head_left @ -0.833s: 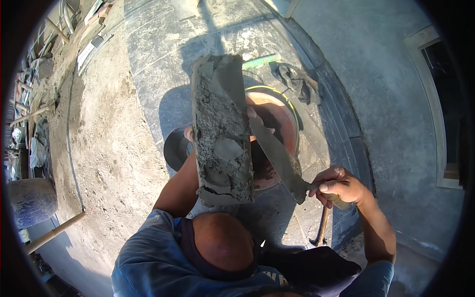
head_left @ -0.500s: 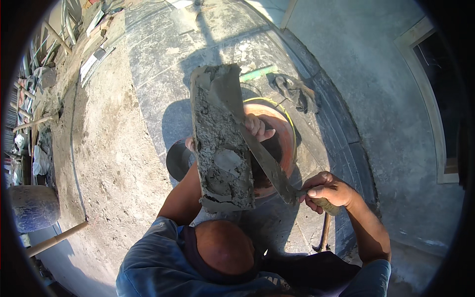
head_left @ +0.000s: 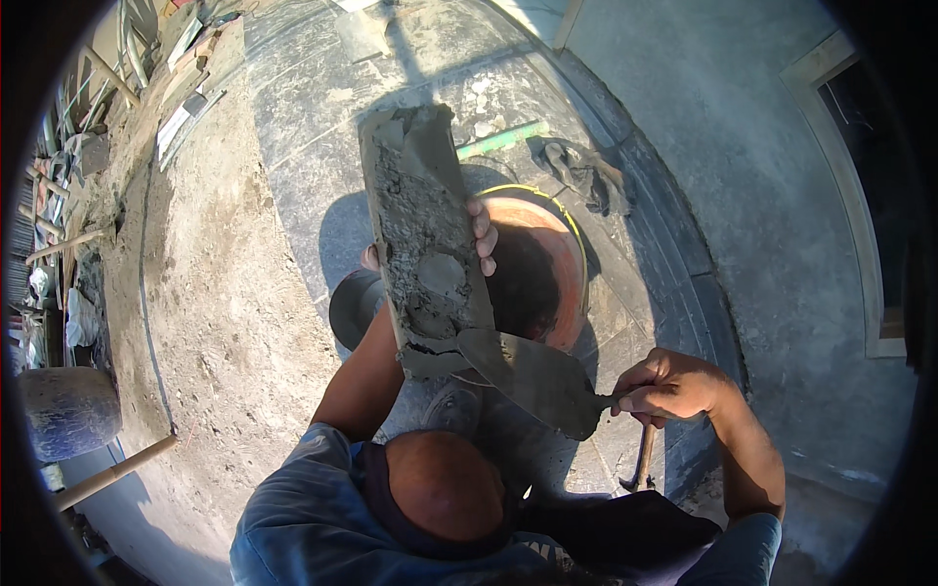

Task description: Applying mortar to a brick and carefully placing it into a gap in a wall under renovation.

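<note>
My left hand (head_left: 483, 236) grips a long, flat, tile-like slab (head_left: 415, 195) from underneath, its fingers wrapped over the right edge and a fingertip showing at the left one. Rough grey mortar coats the slab's upper face, with a smooth patch toward the near end. In my right hand (head_left: 674, 387) is the handle of a trowel (head_left: 537, 383). The mortar-smeared blade reaches left, its tip at the slab's near right corner. Below the slab, partly hidden by it, stands an orange bucket (head_left: 565, 278) with a yellow rim, its inside in shadow.
A dark round container (head_left: 354, 311) stands left of the bucket. Beyond lie a green strip (head_left: 503, 140) and a crumpled dark cloth (head_left: 584, 174). A wooden-handled tool (head_left: 644, 457) is under my right hand. The grey wall (head_left: 684, 117) bounds the right; poles and debris line the left.
The trowel blade has swung from along the slab's right edge down to its near end. The slab has moved slightly away and left. My left fingers have curled in against its edge.
</note>
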Tool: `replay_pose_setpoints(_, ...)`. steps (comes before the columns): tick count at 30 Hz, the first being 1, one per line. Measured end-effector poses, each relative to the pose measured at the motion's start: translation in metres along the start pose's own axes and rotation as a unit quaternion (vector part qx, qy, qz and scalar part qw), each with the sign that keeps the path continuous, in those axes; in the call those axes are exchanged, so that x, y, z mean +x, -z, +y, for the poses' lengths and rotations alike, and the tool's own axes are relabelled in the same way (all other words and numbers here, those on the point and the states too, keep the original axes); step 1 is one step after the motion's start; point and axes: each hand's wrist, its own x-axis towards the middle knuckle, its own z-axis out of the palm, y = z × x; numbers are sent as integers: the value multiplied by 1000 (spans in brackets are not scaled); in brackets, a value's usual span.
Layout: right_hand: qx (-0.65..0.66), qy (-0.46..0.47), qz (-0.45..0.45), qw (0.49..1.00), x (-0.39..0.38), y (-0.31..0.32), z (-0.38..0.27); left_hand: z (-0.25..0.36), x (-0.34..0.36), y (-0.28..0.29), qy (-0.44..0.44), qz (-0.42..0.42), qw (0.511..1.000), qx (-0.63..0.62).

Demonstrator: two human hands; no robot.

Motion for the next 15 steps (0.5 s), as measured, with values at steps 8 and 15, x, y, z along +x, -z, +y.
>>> replay_pose_setpoints(8, 10, 112, 107, 988, -26, -25, 26, 15, 0, -3, -83, 91, 985, 124)
replay_pose_setpoints(15, -189, 191, 371, 889, 9, -74, 4, 10, 2, -18, -138, 219, 921, 290)
